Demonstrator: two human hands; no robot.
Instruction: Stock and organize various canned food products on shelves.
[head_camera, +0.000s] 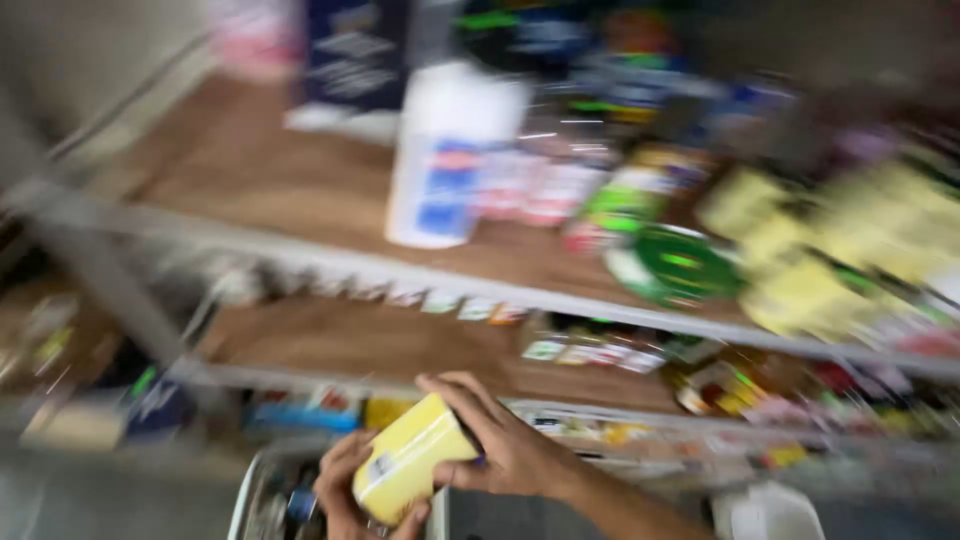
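1. The whole view was smeared with motion blur, so I could make out packages only by shape and colour.
2. On the upper shelf (250, 170), a brown board edged with a pale metal rail, a tall white bottle (445, 155) with a blue and red label stood near the front edge.
3. Behind the bottle, at the back left, stood a dark blue carton (350, 55) with pale markings, and left of it something pink, too blurred to tell.
4. Just right of the bottle lay a cluster of small white and red packs (535, 185), then a round green lid or tin (680, 265) close to the rail.
5. Further right, pale yellow packets (810, 250) were heaped together across the shelf.
6. A row of small price tags (440, 300) hung along the front rail of that shelf.
7. The middle shelf (370, 340) was brown too, with small green and white packs (600, 350) at its right.
8. I held a yellow block-shaped packet (405, 470) low in the middle of the view, in front of the lowest shelf.
9. The packet was tilted, bright yellow with a lighter band along it and a small white label at its lower end.
10. My right hand (510, 445) was curled over its top and far side, fingers closed on it.
11. My left hand (345, 495) cupped it from below, fingers wrapped around its lower end.
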